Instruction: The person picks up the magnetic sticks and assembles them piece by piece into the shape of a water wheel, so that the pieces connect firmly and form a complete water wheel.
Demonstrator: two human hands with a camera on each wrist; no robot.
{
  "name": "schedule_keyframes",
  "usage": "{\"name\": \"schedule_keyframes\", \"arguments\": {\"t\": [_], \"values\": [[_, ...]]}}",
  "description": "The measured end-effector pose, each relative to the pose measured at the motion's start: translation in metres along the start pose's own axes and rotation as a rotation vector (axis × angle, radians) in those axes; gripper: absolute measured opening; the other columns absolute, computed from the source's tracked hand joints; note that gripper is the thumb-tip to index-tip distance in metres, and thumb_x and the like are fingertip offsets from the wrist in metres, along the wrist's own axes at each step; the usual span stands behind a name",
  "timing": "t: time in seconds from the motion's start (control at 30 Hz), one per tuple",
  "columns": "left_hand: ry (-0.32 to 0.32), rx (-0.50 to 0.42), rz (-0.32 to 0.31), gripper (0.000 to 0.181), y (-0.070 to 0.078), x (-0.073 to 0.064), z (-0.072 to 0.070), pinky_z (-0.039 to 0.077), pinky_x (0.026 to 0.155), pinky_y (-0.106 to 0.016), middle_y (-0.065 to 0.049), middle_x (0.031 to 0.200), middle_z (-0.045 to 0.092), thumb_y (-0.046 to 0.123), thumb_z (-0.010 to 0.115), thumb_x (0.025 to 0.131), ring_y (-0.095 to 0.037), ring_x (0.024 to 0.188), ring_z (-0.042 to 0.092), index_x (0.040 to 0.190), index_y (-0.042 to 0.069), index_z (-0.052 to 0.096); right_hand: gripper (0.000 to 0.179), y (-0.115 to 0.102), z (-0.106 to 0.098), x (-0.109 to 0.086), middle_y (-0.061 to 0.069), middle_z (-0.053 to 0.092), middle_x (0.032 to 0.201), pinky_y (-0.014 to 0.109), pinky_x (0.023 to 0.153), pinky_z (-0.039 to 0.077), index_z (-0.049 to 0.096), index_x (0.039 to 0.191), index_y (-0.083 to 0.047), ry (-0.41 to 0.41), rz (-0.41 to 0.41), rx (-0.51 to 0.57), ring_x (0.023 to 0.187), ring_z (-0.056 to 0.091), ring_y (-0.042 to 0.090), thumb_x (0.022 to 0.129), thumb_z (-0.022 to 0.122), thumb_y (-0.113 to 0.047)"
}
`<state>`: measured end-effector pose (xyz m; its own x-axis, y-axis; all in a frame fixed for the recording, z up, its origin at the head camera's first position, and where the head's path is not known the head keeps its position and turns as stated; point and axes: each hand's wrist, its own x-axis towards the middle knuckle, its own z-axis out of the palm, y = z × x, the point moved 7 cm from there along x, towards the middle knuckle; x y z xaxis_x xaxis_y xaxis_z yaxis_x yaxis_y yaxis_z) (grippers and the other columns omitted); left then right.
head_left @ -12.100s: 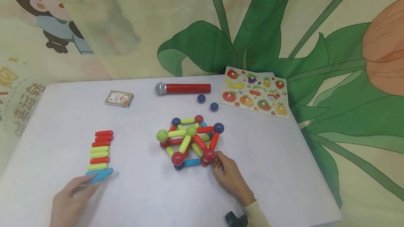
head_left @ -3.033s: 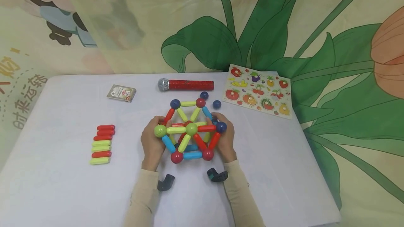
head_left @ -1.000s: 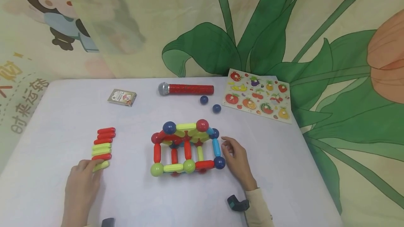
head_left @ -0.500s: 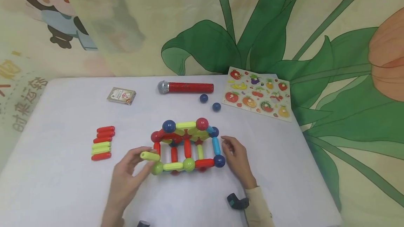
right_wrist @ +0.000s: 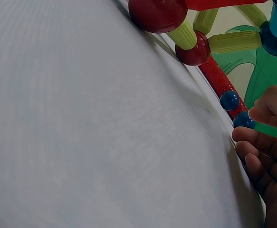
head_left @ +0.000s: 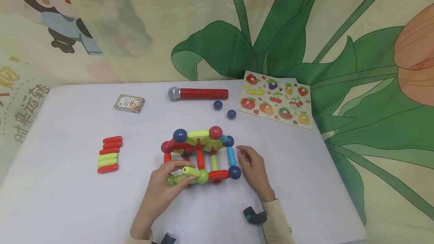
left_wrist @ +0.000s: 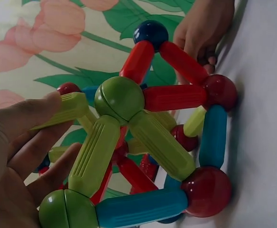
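Observation:
A frame of magnetic rods and balls (head_left: 200, 159) in red, yellow-green, blue and dark blue stands mid-table. My left hand (head_left: 166, 183) pinches a yellow-green magnetic rod (head_left: 190, 171) between thumb and fingers, at the front green ball (head_left: 202, 176). In the left wrist view that rod (left_wrist: 67, 110) points toward the upper green ball (left_wrist: 119, 98), its end close to the ball. My right hand (head_left: 253, 170) rests on the table just right of the frame, fingers loosely curled around nothing. The right wrist view has these bent fingers (right_wrist: 259, 147) at its right edge.
Several red and yellow-green rods (head_left: 109, 155) lie in a column at the left. Behind the frame are two dark blue balls (head_left: 231, 114), a red microphone (head_left: 200, 93) and a fruit puzzle board (head_left: 275, 101). A small card box (head_left: 129, 103) lies back left.
Blue rods left the column and the frame was lifted in both hands, then set down turned. My left hand has since taken a yellow-green rod from the column and carried it right to the frame.

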<state>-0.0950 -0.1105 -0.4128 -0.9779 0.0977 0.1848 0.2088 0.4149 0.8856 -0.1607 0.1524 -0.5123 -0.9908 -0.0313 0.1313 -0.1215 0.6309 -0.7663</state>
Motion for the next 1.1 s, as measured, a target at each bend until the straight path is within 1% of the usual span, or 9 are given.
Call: {"name": "schedule_keyframes", "arguments": {"t": [0.23,0.33,0.47,0.53,0.6,0.67,0.77,0.93,1.1], "values": [[-0.019,0.080,0.027,0.038,0.002,0.002,0.001,0.054,0.083,-0.037,0.015,0.102,0.067,0.018,0.084,0.072,-0.006,0.095,0.061,0.107,0.019,0.068,0.023,-0.004,-0.001,0.000,-0.005,0.062,0.093,0.023,0.072,0.050,0.064,0.118,-0.014,0.001,0.008,-0.013,0.080,0.054,0.006,0.095,0.059,-0.015],[-0.002,0.067,0.023,0.040,-0.001,-0.001,-0.009,0.051,0.089,-0.029,0.011,0.106,0.068,0.016,0.082,0.075,-0.005,0.101,0.059,0.112,0.017,0.066,0.023,-0.005,-0.001,0.000,-0.005,0.062,0.093,0.023,0.071,0.050,0.064,0.117,-0.014,0.005,0.002,-0.009,0.079,0.054,0.006,0.095,0.059,-0.014],[0.191,0.116,-0.055,0.037,-0.023,-0.010,-0.054,0.041,0.092,-0.011,0.002,0.111,0.067,0.009,0.075,0.082,-0.002,0.105,0.056,0.117,0.010,0.064,0.023,-0.005,0.000,0.000,-0.005,0.062,0.092,0.023,0.071,0.050,0.064,0.117,-0.014,0.002,0.003,0.008,0.079,0.055,0.007,0.095,0.059,-0.014],[0.322,0.223,-0.119,0.037,-0.042,-0.017,-0.085,0.037,0.090,-0.007,-0.005,0.112,0.066,0.004,0.074,0.082,-0.008,0.105,0.057,0.118,0.006,0.063,0.023,-0.005,-0.001,0.000,-0.005,0.062,0.093,0.023,0.070,0.050,0.064,0.116,-0.014,0.002,0.001,0.007,0.079,0.055,0.007,0.095,0.059,-0.013],[0.387,0.367,-0.210,0.040,-0.064,-0.024,-0.112,0.041,0.098,-0.018,-0.012,0.116,0.063,0.003,0.073,0.082,-0.019,0.109,0.056,0.120,0.004,0.061,0.023,-0.005,-0.001,0.000,-0.005,0.063,0.093,0.023,0.071,0.050,0.064,0.116,-0.014,0.006,0.002,0.004,0.079,0.055,0.007,0.094,0.059,-0.013],[0.367,0.504,-0.288,0.042,-0.087,-0.029,-0.130,0.044,0.102,-0.035,-0.020,0.118,0.058,0.001,0.072,0.082,-0.034,0.111,0.053,0.121,0.001,0.059,0.023,-0.004,-0.002,0.000,-0.005,0.062,0.093,0.023,0.071,0.050,0.064,0.116,-0.014,0.008,0.001,0.002,0.079,0.055,0.007,0.094,0.059,-0.012],[0.246,0.638,-0.373,0.041,-0.115,-0.035,-0.143,0.041,0.093,-0.062,-0.029,0.118,0.050,0.000,0.069,0.083,-0.046,0.110,0.046,0.121,-0.005,0.055,0.023,-0.004,-0.002,0.000,-0.005,0.062,0.093,0.023,0.071,0.050,0.064,0.116,-0.014,0.005,0.001,0.003,0.079,0.055,0.007,0.094,0.059,-0.013],[0.134,0.682,-0.429,0.041,-0.137,-0.040,-0.145,0.042,0.089,-0.064,-0.030,0.113,0.046,0.000,0.069,0.082,-0.047,0.103,0.045,0.120,-0.007,0.054,0.023,-0.005,-0.001,0.000,-0.004,0.063,0.093,0.023,0.070,0.050,0.064,0.116,-0.014,0.006,-0.003,0.000,0.078,0.055,0.007,0.094,0.060,-0.013],[0.105,0.688,-0.435,0.043,-0.134,-0.040,-0.134,0.048,0.082,-0.059,-0.028,0.106,0.054,0.005,0.072,0.081,-0.042,0.095,0.051,0.120,-0.004,0.054,0.023,-0.005,-0.002,-0.001,-0.004,0.062,0.092,0.023,0.071,0.049,0.064,0.117,-0.014,0.012,-0.002,0.001,0.078,0.054,0.007,0.094,0.060,-0.013]]}}
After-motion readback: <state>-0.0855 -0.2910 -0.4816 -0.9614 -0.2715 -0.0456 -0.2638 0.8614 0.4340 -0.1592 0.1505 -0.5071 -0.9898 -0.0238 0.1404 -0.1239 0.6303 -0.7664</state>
